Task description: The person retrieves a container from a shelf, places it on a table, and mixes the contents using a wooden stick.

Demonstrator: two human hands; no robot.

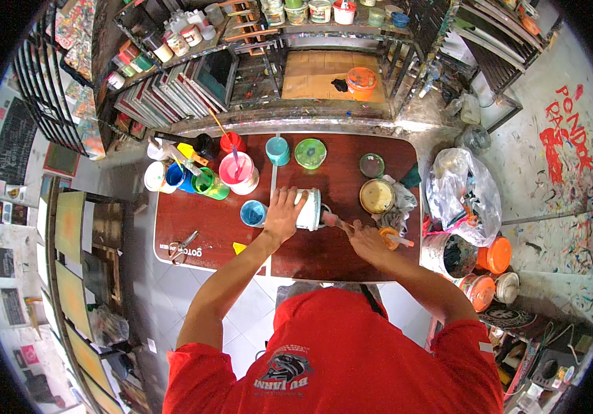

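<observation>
Near the centre of the frame, the left hand (283,215) is gripping a white, round plastic tub (307,210), its fingers curling over the tub's left side and clamping on it. The tub is lying tipped over the dark red-brown, pale-edged tabletop (310,259), its rim facing the right of the frame. Just right of that rim, the right hand (367,240) is holding a slim, flat tool (338,221), the fingers closing together around its handle. The tool's far end is pointing left and meeting the rim in the view; whether it is reaching inside cannot be told.

Just left of the left hand, a small, round container of blue paint (253,213) is standing. Beyond it, toward the upper left, a wide tub of bright pink paint (238,172) is standing with a stick in it. A round teal pot (278,150) and a round, green-topped container (310,154) are sitting above the hands. Right of centre, a round, cream-topped tin (377,196) is resting beside a crumpled, greyish cloth (401,205), and a small orange container (389,239) is standing near the right hand. Metal-bladed scissors (185,244) are lying at the tabletop's lower left.
</observation>
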